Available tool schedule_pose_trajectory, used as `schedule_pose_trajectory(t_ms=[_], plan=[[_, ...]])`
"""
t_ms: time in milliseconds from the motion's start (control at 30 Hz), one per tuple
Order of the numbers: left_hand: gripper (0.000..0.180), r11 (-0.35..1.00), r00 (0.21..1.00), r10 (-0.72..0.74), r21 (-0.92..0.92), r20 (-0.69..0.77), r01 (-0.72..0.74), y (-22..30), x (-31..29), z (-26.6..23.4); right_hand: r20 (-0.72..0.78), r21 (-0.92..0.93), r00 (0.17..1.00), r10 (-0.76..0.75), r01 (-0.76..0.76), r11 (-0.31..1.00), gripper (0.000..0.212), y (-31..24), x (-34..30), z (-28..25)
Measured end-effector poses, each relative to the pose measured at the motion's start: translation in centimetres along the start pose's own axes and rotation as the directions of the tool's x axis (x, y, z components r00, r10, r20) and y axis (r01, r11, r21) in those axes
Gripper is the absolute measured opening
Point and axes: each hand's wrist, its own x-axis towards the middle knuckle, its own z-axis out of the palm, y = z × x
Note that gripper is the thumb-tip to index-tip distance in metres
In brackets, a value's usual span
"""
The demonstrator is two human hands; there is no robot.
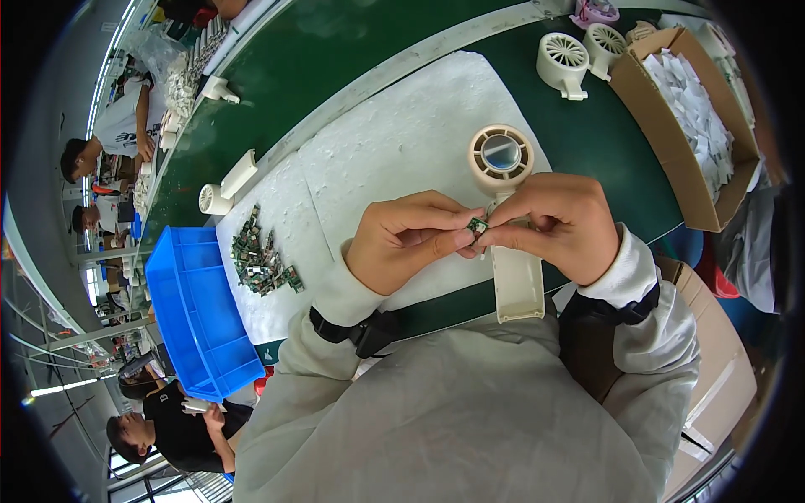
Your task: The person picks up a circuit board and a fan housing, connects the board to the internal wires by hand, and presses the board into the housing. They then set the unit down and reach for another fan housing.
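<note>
Between the fingertips of my left hand [411, 239] is a small green circuit board [477, 225], pinched by thumb and forefinger. My right hand [560, 225] meets it there, its thumb and forefinger closed at the board's edge; a thin wire may be between them, but it is too small to make out. Under my right hand lies a cream handheld fan housing [517, 289], its round head [501, 156] pointing away from me and its open handle toward me. A pile of small circuit boards [262, 256] sits on the white foam sheet [394, 126] to the left.
A blue divided bin [201, 314] stands at the left edge. Two cream fan heads [563, 60] and a cardboard box [671, 138] of white pieces are at the far right. Another fan housing [228, 183] lies beyond the pile. Co-workers [172, 423] are at left.
</note>
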Motion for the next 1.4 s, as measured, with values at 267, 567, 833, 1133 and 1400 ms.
schedule_pose_trajectory(t_ms=[267,567,833,1133,1400], plan=[[0.029,0.998,0.998,0.059,-0.006,-0.025,-0.059,-0.7,0.1,0.1,-0.030,0.019,0.997,0.069,-0.068,0.997,0.016,0.1,-0.1,0.1],[0.029,0.999,0.983,-0.050,-0.008,-0.179,0.049,-0.5,0.9,0.6,-0.065,-0.185,0.993,-0.100,0.086,0.979,0.021,0.1,-0.2,0.6],[0.030,0.993,0.969,-0.117,-0.052,-0.218,0.108,0.3,1.1,0.0,0.017,-0.359,0.974,-0.225,0.216,0.908,0.024,-0.9,0.4,1.0],[0.030,0.971,0.963,-0.176,-0.197,-0.204,0.136,-0.3,0.9,0.7,-0.110,-0.110,0.976,0.189,-0.201,0.973,0.015,-2.0,-0.3,0.7],[0.030,0.995,0.973,-0.041,-0.094,-0.228,0.019,-1.1,0.9,0.7,-0.149,-0.181,0.979,0.137,-0.164,0.970,0.015,-2.1,-0.7,1.6]])
